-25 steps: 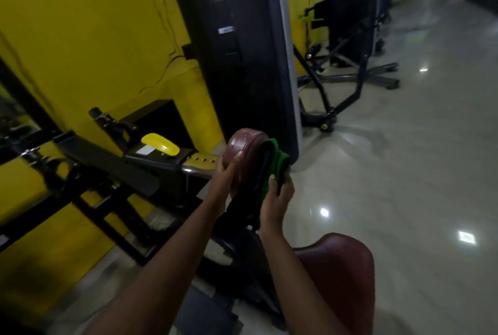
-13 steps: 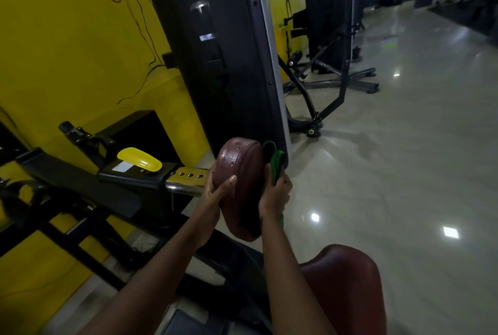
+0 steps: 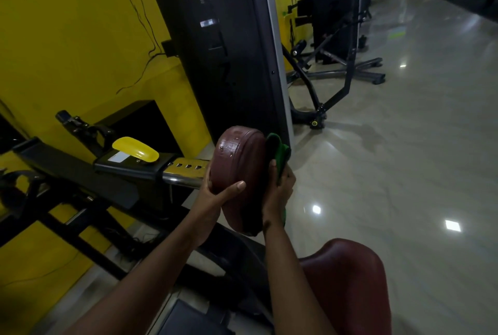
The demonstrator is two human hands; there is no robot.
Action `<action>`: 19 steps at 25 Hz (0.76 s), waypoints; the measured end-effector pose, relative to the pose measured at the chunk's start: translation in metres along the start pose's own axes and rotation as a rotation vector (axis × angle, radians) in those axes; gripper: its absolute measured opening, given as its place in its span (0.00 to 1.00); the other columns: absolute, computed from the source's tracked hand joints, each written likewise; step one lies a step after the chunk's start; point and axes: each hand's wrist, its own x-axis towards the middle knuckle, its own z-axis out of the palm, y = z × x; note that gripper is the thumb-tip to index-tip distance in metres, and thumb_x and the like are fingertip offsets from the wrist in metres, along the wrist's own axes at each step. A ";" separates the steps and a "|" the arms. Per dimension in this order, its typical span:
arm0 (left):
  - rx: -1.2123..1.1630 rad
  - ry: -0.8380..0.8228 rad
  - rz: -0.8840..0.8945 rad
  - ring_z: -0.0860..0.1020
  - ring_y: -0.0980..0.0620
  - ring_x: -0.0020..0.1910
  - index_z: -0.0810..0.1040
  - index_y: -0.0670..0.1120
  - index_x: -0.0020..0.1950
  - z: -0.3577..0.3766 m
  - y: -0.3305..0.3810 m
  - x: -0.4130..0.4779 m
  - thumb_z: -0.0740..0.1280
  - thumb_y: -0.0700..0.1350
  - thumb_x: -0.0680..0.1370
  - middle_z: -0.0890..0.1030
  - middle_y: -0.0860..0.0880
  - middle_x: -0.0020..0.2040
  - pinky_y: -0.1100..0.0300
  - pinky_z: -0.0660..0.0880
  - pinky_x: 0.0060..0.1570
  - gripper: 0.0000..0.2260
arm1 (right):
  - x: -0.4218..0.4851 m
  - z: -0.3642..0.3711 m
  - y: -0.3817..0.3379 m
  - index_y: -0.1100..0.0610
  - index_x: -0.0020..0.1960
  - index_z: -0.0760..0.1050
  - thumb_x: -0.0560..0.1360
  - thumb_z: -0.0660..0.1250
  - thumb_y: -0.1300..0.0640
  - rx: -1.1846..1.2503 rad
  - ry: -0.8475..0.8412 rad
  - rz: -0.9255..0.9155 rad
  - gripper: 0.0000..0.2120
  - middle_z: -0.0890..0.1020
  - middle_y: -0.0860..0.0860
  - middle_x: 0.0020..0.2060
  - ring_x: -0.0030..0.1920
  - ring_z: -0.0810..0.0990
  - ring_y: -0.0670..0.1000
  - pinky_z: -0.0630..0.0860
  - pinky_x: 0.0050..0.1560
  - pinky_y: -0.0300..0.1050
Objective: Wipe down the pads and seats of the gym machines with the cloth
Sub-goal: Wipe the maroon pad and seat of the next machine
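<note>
**Cloth shifted to pad's right face; seat not yet reached**

I record the left hand (image 3: 215, 195) clamped on the maroon pad (image 3: 237, 156), thumb now across its rim, where a second ago it only lay against the pad's back. The right hand (image 3: 280, 189) grips the green cloth (image 3: 280, 151) and holds it to the pad's right face, higher than before. In my judgement, this pad is mid-wipe. The seat (image 3: 347, 283) below awaits attention.
</note>
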 end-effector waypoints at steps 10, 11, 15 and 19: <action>0.019 0.031 -0.017 0.77 0.58 0.59 0.68 0.65 0.59 0.007 0.012 -0.007 0.79 0.64 0.50 0.78 0.59 0.58 0.60 0.74 0.55 0.40 | 0.005 -0.047 0.029 0.55 0.65 0.70 0.79 0.58 0.46 -0.139 -0.102 0.045 0.19 0.77 0.56 0.57 0.58 0.76 0.57 0.73 0.57 0.51; 0.024 0.039 -0.017 0.76 0.58 0.59 0.68 0.65 0.59 0.008 0.013 -0.008 0.78 0.66 0.51 0.78 0.60 0.58 0.60 0.73 0.56 0.39 | 0.002 -0.053 0.013 0.55 0.65 0.69 0.78 0.59 0.44 -0.106 -0.114 -0.023 0.21 0.75 0.55 0.57 0.58 0.75 0.55 0.73 0.58 0.51; 0.085 0.155 -0.007 0.73 0.52 0.65 0.67 0.62 0.65 0.017 0.014 -0.011 0.71 0.73 0.55 0.75 0.54 0.65 0.47 0.69 0.66 0.41 | 0.002 -0.070 -0.049 0.53 0.69 0.67 0.70 0.55 0.35 -0.138 -0.293 -0.354 0.33 0.68 0.47 0.62 0.62 0.69 0.45 0.66 0.58 0.32; 0.102 0.237 -0.006 0.72 0.50 0.66 0.67 0.60 0.68 0.020 0.014 -0.013 0.69 0.74 0.57 0.73 0.53 0.67 0.43 0.68 0.67 0.42 | 0.010 -0.048 -0.089 0.45 0.65 0.67 0.73 0.59 0.42 -0.347 -0.388 -0.789 0.21 0.70 0.54 0.66 0.62 0.67 0.49 0.69 0.57 0.45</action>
